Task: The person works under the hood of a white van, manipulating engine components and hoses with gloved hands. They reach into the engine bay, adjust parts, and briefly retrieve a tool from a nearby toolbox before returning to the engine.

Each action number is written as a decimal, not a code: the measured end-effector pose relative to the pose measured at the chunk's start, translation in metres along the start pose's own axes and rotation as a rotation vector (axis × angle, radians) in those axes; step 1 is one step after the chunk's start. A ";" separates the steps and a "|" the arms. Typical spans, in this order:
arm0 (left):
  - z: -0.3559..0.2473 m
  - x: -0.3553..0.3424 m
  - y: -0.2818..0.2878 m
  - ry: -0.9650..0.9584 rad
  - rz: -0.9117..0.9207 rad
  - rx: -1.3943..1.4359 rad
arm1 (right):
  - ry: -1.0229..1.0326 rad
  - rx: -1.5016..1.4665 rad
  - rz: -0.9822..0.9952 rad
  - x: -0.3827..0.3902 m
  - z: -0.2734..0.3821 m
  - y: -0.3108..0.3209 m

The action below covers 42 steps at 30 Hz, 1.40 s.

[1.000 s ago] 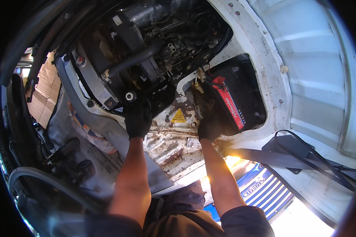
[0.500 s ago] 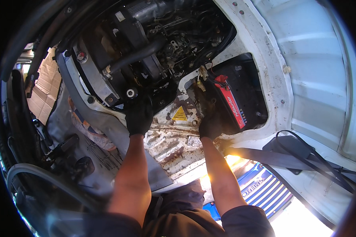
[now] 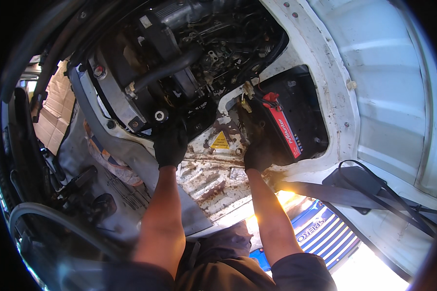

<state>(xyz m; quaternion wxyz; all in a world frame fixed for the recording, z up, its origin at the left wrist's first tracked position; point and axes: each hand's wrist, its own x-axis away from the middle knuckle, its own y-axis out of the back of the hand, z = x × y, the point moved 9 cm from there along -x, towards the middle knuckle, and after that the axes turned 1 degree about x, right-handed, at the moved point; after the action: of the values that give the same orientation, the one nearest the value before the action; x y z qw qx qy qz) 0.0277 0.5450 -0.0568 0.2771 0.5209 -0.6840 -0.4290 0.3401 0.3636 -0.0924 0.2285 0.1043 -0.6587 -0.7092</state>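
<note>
My left hand (image 3: pixel 171 144), in a black glove, reaches down at the near edge of the open engine bay (image 3: pixel 194 63). Just beyond its fingers shows a small round part with a silver ring (image 3: pixel 161 115); whether I grip it cannot be made out, since the glove blends into the dark. My right hand (image 3: pixel 260 154), gloved in black too, lies against the rusty white metal panel (image 3: pixel 211 186) beside the car battery (image 3: pixel 284 127). Shadow hides the fingers of that hand. Between both hands a yellow triangular warning sticker (image 3: pixel 220 140) is on the panel.
A black hose (image 3: pixel 167 72) crosses the engine bay. Red-covered terminal and cables (image 3: pixel 272 100) top the battery. A dark belt strap (image 3: pixel 325 192) runs at the right, above a blue-and-white striped box (image 3: pixel 325 233). The steering wheel (image 3: pixel 58 213) and pedals stand at left.
Hardly anything differs; the view has shifted very slightly, and both hands keep their places.
</note>
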 end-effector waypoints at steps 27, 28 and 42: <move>-0.009 -0.002 0.011 -0.100 -0.092 -0.020 | 0.054 -0.029 -0.038 0.002 0.002 0.002; -0.007 -0.002 0.010 -0.091 -0.086 -0.013 | 0.065 -0.033 -0.053 0.001 0.002 0.002; -0.004 -0.001 0.009 -0.040 -0.061 0.043 | 0.106 0.001 -0.119 0.002 0.006 0.005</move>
<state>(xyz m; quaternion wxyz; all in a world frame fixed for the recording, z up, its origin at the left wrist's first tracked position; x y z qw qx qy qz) 0.0277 0.5456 -0.0470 0.2389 0.5387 -0.6824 -0.4325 0.3361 0.3679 -0.0862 0.2202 0.1808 -0.6389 -0.7146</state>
